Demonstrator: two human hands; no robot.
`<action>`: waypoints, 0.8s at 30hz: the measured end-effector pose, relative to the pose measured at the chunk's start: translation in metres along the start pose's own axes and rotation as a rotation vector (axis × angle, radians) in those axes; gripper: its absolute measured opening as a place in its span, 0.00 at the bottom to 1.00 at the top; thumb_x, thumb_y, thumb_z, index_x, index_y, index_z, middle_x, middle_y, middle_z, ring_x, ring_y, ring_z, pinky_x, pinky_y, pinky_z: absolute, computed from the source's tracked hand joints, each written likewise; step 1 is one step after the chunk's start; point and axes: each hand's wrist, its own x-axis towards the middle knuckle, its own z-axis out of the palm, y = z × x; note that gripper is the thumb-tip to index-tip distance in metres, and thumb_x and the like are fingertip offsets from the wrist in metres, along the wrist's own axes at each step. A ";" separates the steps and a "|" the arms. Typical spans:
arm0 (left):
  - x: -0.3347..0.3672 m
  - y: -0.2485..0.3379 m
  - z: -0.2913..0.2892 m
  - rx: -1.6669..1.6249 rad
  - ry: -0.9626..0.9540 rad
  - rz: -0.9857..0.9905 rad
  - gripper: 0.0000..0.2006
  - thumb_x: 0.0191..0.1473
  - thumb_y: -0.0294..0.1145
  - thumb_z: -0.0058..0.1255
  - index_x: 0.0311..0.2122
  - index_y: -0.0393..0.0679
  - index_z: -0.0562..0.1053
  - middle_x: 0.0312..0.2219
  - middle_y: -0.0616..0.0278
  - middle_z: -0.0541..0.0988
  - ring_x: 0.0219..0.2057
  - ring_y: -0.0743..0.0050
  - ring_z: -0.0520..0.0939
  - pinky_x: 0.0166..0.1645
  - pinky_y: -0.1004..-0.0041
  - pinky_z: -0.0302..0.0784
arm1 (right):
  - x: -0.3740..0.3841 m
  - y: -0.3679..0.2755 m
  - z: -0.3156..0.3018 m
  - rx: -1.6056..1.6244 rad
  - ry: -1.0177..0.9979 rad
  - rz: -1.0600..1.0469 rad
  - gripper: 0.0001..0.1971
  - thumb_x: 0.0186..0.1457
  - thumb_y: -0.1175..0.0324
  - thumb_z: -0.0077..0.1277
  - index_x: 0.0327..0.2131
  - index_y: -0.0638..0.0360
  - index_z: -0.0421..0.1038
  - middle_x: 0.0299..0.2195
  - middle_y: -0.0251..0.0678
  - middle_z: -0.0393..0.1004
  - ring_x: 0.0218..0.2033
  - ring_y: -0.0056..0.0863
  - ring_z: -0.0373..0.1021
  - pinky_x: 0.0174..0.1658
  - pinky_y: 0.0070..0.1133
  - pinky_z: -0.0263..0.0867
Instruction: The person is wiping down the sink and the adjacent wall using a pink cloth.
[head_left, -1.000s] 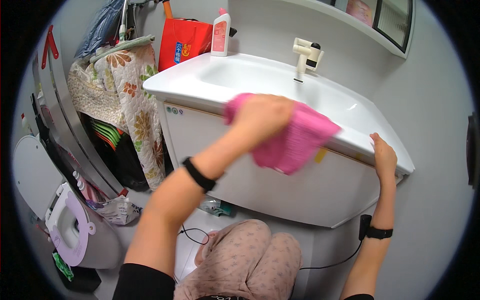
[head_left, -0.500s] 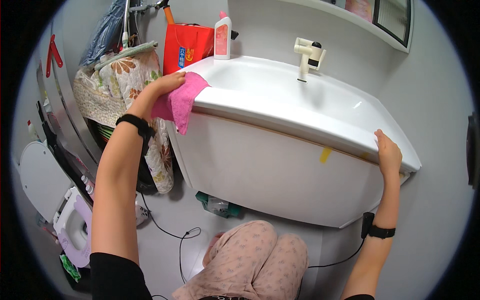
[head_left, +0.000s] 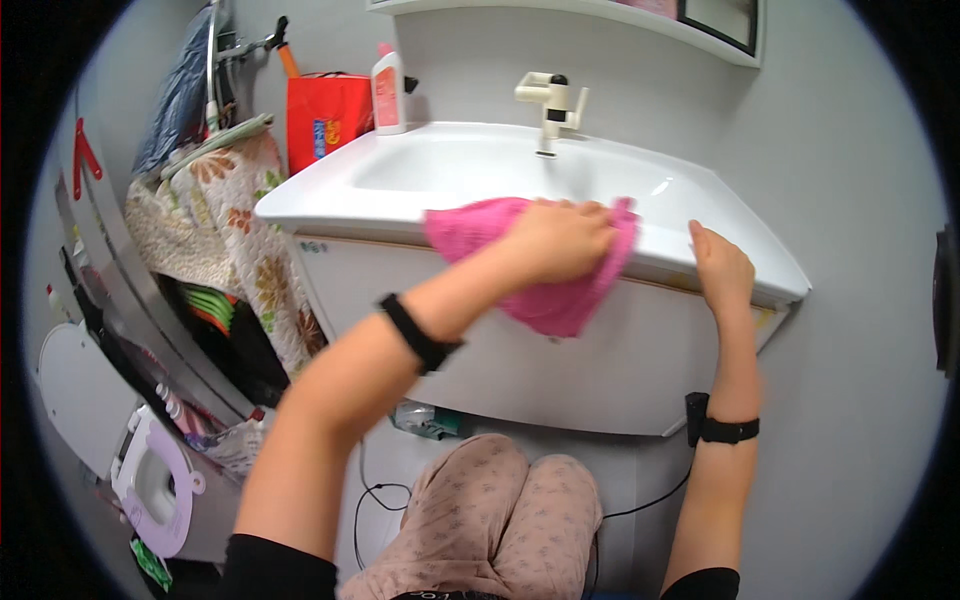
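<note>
Grips, as I see them over the head feed: my left grip [head_left: 567, 242] is closed over a pink cloth [head_left: 555, 308], its knuckles uppermost; my right grip [head_left: 727, 270] lies against the front rim of a white washbasin [head_left: 330, 203], toward the right end, thumb pointing up. Its other fingers are partly hidden, so I cannot tell how firmly it holds.

Surroundings, in descending size. The washbasin spans the upper middle of my view, its edges bowed by the lens, above a white cabinet front [head_left: 600, 375]. To my left, a floral quilt [head_left: 225, 185] hangs in folds; lower on that side stands a toilet [head_left: 215, 500], lid raised, with a lilac seat [head_left: 178, 460]. Patterned trousers [head_left: 470, 510] cover the legs at bottom centre. A red bag [head_left: 348, 100] stands beyond the basin's back left edge.

The cloth drapes over the middle of the front rim, its lower corner hanging before the cabinet and its right edge bunched just past the left fingers. Smaller items: a cream faucet [head_left: 550, 100] at the basin's back edge; a white bottle [head_left: 388, 92] with a pink cap, upright beside the bag; and black bands [head_left: 730, 431], one at each wrist.
</note>
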 end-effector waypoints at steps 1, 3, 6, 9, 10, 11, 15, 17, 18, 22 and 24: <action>0.026 0.030 -0.002 -0.016 0.014 0.003 0.13 0.53 0.34 0.42 0.39 0.38 0.72 0.46 0.51 0.72 0.44 0.54 0.77 0.43 0.57 0.77 | 0.000 0.004 -0.004 -0.009 0.012 -0.041 0.28 0.62 0.46 0.29 0.27 0.55 0.74 0.28 0.43 0.76 0.32 0.46 0.70 0.35 0.36 0.63; 0.065 0.069 0.015 0.014 0.172 0.039 0.12 0.53 0.35 0.42 0.35 0.39 0.74 0.36 0.55 0.77 0.33 0.51 0.81 0.37 0.59 0.78 | 0.004 0.008 -0.004 0.019 -0.050 0.021 0.28 0.62 0.46 0.28 0.28 0.55 0.75 0.29 0.43 0.76 0.32 0.47 0.71 0.36 0.37 0.63; 0.075 0.074 0.017 0.025 0.234 0.051 0.12 0.54 0.36 0.42 0.34 0.39 0.74 0.32 0.56 0.78 0.30 0.50 0.81 0.37 0.59 0.77 | 0.006 0.013 -0.011 0.066 -0.137 0.068 0.29 0.63 0.45 0.27 0.30 0.54 0.75 0.30 0.43 0.76 0.33 0.47 0.70 0.37 0.37 0.63; 0.045 0.049 0.017 -0.202 0.299 0.013 0.15 0.57 0.41 0.42 0.38 0.40 0.74 0.34 0.53 0.78 0.35 0.52 0.80 0.41 0.61 0.76 | 0.000 0.015 -0.011 0.024 -0.106 0.036 0.28 0.63 0.46 0.28 0.31 0.54 0.75 0.31 0.43 0.76 0.35 0.47 0.70 0.38 0.36 0.63; 0.027 0.034 0.015 -0.251 0.313 -0.026 0.16 0.58 0.43 0.42 0.40 0.41 0.74 0.36 0.53 0.78 0.38 0.54 0.80 0.42 0.62 0.76 | 0.000 0.020 -0.008 0.037 -0.051 0.004 0.27 0.62 0.46 0.29 0.32 0.54 0.75 0.32 0.43 0.76 0.36 0.46 0.70 0.39 0.35 0.63; 0.004 0.017 0.008 -0.263 0.281 -0.130 0.17 0.58 0.43 0.42 0.41 0.41 0.74 0.38 0.54 0.78 0.40 0.55 0.79 0.44 0.62 0.75 | -0.002 0.025 -0.006 0.045 0.003 -0.023 0.27 0.62 0.46 0.29 0.33 0.54 0.75 0.33 0.43 0.76 0.37 0.46 0.70 0.39 0.35 0.64; -0.112 -0.076 -0.031 -0.310 0.148 -0.519 0.19 0.60 0.42 0.38 0.49 0.45 0.73 0.47 0.53 0.75 0.49 0.55 0.75 0.54 0.65 0.68 | -0.005 0.020 -0.007 0.040 -0.050 0.033 0.26 0.62 0.46 0.31 0.35 0.54 0.76 0.34 0.43 0.77 0.37 0.46 0.70 0.40 0.34 0.64; -0.165 -0.134 -0.036 -0.334 0.140 -0.672 0.21 0.60 0.45 0.35 0.50 0.45 0.72 0.47 0.53 0.76 0.48 0.56 0.76 0.55 0.67 0.68 | -0.004 0.024 -0.002 0.043 0.040 -0.030 0.27 0.62 0.45 0.31 0.37 0.54 0.76 0.34 0.42 0.77 0.37 0.45 0.70 0.39 0.33 0.64; -0.193 -0.166 -0.040 -0.261 0.129 -0.689 0.22 0.61 0.45 0.34 0.52 0.45 0.71 0.49 0.54 0.75 0.49 0.58 0.76 0.56 0.69 0.66 | -0.004 0.022 -0.003 0.053 0.032 -0.025 0.27 0.62 0.45 0.31 0.37 0.54 0.76 0.34 0.42 0.77 0.37 0.45 0.70 0.39 0.33 0.64; -0.257 -0.279 -0.045 -0.476 -0.009 -0.757 0.24 0.61 0.44 0.36 0.58 0.43 0.65 0.55 0.57 0.70 0.56 0.66 0.70 0.60 0.74 0.59 | 0.000 0.015 -0.007 0.074 0.010 0.024 0.28 0.60 0.44 0.32 0.36 0.56 0.77 0.32 0.40 0.78 0.37 0.42 0.72 0.40 0.30 0.64; -0.248 -0.314 -0.034 -0.525 -0.098 -0.812 0.26 0.61 0.44 0.36 0.60 0.39 0.61 0.59 0.54 0.65 0.59 0.66 0.65 0.62 0.75 0.54 | 0.000 0.015 -0.006 0.115 0.092 0.006 0.28 0.60 0.44 0.32 0.34 0.56 0.77 0.31 0.40 0.78 0.36 0.41 0.72 0.39 0.29 0.63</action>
